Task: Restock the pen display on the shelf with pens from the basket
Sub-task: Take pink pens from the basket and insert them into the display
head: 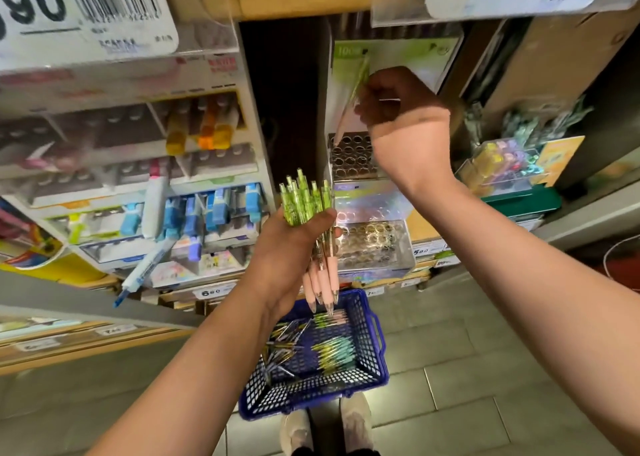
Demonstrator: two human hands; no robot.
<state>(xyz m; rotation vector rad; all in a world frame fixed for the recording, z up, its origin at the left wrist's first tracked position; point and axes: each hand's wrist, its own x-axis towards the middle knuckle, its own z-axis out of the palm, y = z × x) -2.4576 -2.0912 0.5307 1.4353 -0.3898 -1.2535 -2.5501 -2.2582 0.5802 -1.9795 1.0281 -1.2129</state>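
Observation:
My left hand (pixel 289 258) grips a bundle of pens (pixel 311 220) with clear green tops and pink grips, tips pointing down. My right hand (pixel 398 109) pinches a single green and pink pen (pixel 351 102), held tilted with its tip just above the holes of the upper pen display (pixel 351 159). A second clear display tier (pixel 375 244) with round holes stands lower, right of the bundle. The blue mesh basket (pixel 375 351) sits on the floor below my hands, with several pens (pixel 332 350) lying in it.
A marker and highlighter rack (pixel 166 185) fills the shelf to the left, with one white marker sticking out. Clear boxes of small items (pixel 502 164) stand on the right shelf. Price tags hang overhead. My shoes (pixel 325 428) stand on grey floor tiles behind the basket.

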